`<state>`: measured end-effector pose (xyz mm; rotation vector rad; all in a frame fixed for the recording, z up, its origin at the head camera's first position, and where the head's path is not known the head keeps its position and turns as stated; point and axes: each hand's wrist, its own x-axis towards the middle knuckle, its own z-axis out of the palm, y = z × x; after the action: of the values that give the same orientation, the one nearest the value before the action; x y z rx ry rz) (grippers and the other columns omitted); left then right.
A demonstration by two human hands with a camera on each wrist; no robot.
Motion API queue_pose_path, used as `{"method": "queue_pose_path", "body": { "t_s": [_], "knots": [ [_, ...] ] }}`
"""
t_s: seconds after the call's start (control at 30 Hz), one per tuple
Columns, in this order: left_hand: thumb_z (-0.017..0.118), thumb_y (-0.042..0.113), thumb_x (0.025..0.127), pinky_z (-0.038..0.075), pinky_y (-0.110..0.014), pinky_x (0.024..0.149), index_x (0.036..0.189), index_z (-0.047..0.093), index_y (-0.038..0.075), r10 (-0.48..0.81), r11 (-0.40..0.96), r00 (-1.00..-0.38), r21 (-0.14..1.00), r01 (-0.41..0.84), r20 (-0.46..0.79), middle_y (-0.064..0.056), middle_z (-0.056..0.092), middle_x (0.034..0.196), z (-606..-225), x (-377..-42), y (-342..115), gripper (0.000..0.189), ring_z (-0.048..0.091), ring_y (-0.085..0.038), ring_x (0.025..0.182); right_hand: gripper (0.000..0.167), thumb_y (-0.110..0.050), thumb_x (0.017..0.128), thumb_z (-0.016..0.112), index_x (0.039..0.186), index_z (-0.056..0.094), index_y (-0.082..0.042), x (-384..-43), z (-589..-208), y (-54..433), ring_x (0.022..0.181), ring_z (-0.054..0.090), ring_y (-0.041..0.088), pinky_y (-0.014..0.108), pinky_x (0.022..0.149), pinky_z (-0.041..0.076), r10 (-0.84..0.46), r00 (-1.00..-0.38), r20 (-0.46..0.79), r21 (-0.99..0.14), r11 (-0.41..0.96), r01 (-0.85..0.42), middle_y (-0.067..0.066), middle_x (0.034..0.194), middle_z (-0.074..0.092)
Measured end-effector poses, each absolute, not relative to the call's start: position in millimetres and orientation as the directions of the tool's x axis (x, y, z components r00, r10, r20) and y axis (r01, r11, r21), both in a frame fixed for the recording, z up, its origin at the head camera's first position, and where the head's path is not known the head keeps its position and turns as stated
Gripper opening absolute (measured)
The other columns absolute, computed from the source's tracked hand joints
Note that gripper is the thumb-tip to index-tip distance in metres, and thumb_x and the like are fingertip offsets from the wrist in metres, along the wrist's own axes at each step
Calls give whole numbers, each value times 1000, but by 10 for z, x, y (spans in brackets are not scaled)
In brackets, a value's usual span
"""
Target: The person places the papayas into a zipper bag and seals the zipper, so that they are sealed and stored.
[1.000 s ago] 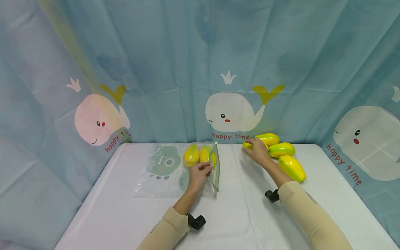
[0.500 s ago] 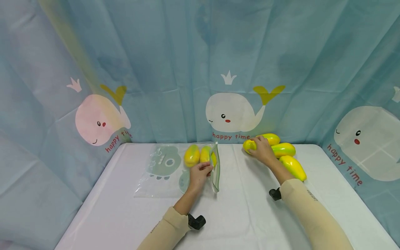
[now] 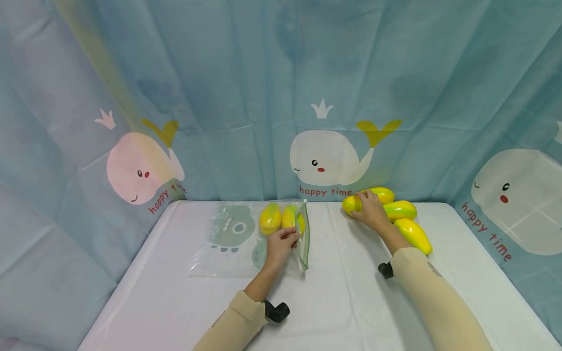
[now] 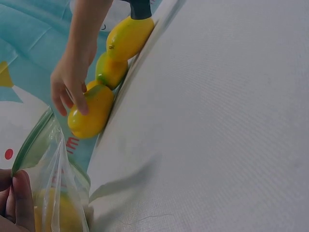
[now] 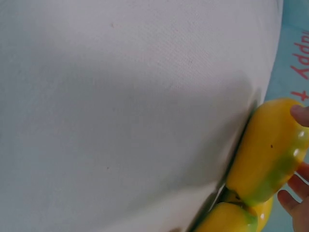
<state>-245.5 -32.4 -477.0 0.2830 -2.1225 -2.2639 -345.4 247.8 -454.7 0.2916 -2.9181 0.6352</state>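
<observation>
My left hand (image 3: pixel 278 248) pinches the open edge of a clear zip bag (image 3: pixel 206 265), which lies flat with green cartoon prints. Two yellow-green papayas (image 3: pixel 270 219) lie inside the bag near its mouth, one partly behind the fingers. To the right, my right hand (image 3: pixel 371 209) grips a papaya (image 3: pixel 351 205) from above. In the right wrist view the thumb and the fingers lie on either side of this papaya (image 5: pixel 268 150), which still rests on the table. The left wrist view shows the bag's green-edged mouth (image 4: pixel 31 137) held raised.
Beside the right hand lie more papayas: one behind (image 3: pixel 383 195), one to the right (image 3: pixel 401 210) and one nearer the front (image 3: pixel 413 236). A white cloth covers the table (image 3: pixel 325 312). A blue curtain (image 3: pixel 246 97) with whale prints hangs along the back and sides.
My right hand has shifted slightly right over the leftmost papaya and settled its grip there, baring more of the fruit's left end. The left hand and bag stay in place.
</observation>
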Motion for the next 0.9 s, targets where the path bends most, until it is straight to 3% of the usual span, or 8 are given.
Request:
{"method": "queue_pose_path", "body": {
  "t_s": [0.23, 0.57, 0.9],
  "knots": [
    [72, 9, 87, 54, -17, 64, 110, 69, -7, -145, -55, -982, 992, -111, -118, -9, 70, 89, -4759, -2444, -323, 28, 59, -5, 69, 63, -19, 86, 72, 139, 44, 2, -3479, -4566, 2469, 122, 39, 47, 61, 107, 33, -156, -975, 160, -383, 900, -207, 30, 135, 41],
    [67, 2, 89, 54, -18, 64, 111, 66, -13, -118, -42, -986, 992, -115, -120, -19, 69, 93, -4538, -2343, -326, 26, 58, -7, 70, 64, -11, 84, 74, 139, 43, -2, -3464, -4590, 2480, 124, 37, 46, 63, 109, 31, -164, -975, 151, -360, 909, -209, 29, 137, 40],
    [66, 1, 90, 56, -18, 67, 112, 65, -14, -113, -43, -987, 993, -108, -112, -17, 69, 92, -4344, -2210, -321, 27, 59, -7, 72, 66, -12, 83, 75, 140, 43, -3, -3495, -4637, 2465, 125, 37, 46, 63, 109, 32, -147, -978, 147, -336, 922, -189, 28, 138, 41]
  ]
}}
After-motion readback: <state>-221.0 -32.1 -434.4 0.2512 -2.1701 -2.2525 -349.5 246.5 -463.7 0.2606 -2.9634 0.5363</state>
